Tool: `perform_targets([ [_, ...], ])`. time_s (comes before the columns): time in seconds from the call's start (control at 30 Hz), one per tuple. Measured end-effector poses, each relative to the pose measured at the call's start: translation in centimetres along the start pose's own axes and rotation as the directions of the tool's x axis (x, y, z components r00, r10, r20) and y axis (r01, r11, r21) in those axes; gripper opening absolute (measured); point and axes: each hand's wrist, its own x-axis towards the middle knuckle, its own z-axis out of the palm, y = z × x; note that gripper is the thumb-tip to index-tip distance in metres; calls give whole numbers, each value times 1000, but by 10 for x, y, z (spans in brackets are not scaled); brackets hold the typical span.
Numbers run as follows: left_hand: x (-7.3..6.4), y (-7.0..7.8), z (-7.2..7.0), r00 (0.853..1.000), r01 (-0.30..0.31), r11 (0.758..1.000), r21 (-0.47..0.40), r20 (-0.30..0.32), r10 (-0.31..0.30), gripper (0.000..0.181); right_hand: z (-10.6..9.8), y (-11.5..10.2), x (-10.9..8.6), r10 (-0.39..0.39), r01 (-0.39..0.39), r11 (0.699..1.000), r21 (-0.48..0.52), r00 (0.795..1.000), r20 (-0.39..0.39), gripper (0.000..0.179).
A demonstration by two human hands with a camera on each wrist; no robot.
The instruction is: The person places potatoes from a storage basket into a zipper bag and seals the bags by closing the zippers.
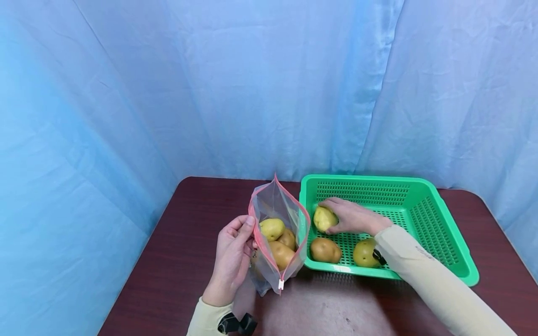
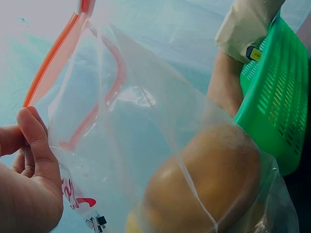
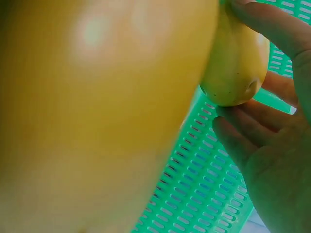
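At lower centre, the left hand [image 1: 233,254] is pinching a bag [image 1: 270,201] gaping upward, long axis running top-to-bottom, the right hand [image 1: 355,217] gripping a yellow potato [image 1: 325,220] farther right.

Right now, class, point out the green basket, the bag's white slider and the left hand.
Green basket [image 1: 435,233]: head view, on its right inner wall.
White slider [image 1: 281,284]: head view, on its middle.
Left hand [image 1: 232,258]: head view, on its middle, below the thumb.

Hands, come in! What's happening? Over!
Left hand pinching clear, pink-rimmed plastic bag, mouth open. Right hand gripping lumpy yellow produce inside green plastic basket. Basket rim in between.
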Motion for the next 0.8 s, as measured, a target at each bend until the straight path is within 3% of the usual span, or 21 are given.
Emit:
perform_targets([
  [0.43,2,-1,1,1000,16,1000,13,-17,-16,7,-29,-11,-15,28,-20,998,52,989,-145,76],
  [0.8,10,-5,5,1000,13,1000,21,-10,-13,10,-56,-24,-35,-4,28,996,82,959,-283,79],
])
